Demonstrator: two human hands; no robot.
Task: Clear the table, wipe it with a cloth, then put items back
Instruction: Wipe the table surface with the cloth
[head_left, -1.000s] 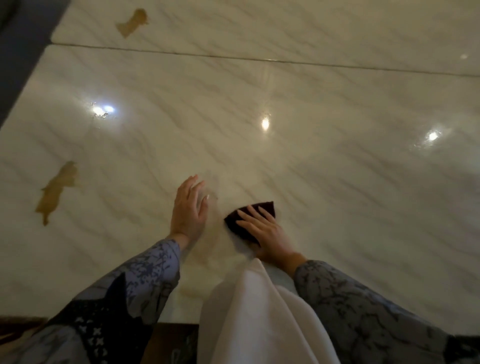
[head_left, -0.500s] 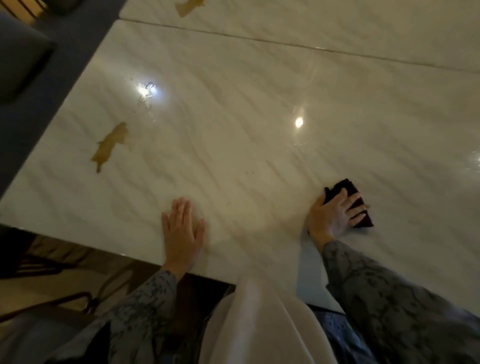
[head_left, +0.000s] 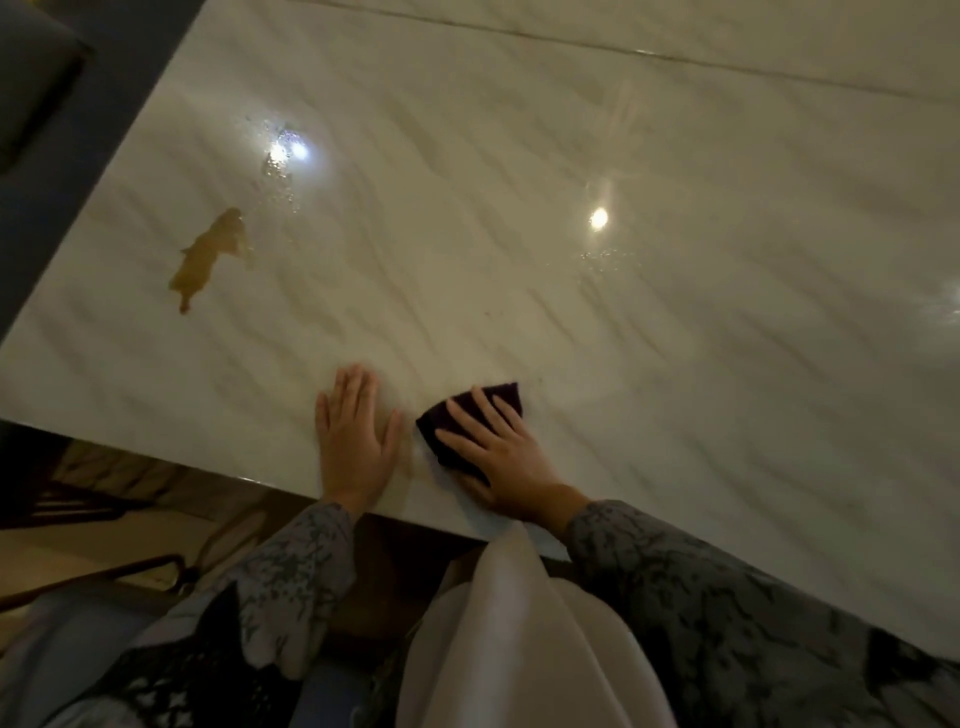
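The right hand (head_left: 506, 460) lay with straight, spread fingers (head_left: 467, 418) pressing a dark folded cloth (head_left: 475, 423) flat onto the pale marble bench (head_left: 571, 312), near its front edge. Just beside it, the left hand (head_left: 353, 441) rested palm down, fingers straight and together, holding nothing. A brown stain (head_left: 210, 254) marked the bench farther left.

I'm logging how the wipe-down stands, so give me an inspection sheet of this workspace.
Surface: glossy marble table, brownish stain far left, droplets near it.
Job's things: dark cloth on the table near its front edge.
Clutter: nothing seen.
Grippers: left hand flat on the marble; right hand presses the cloth with straight fingers.
Cables: nothing seen.
Surroundings: dark chair at upper left.
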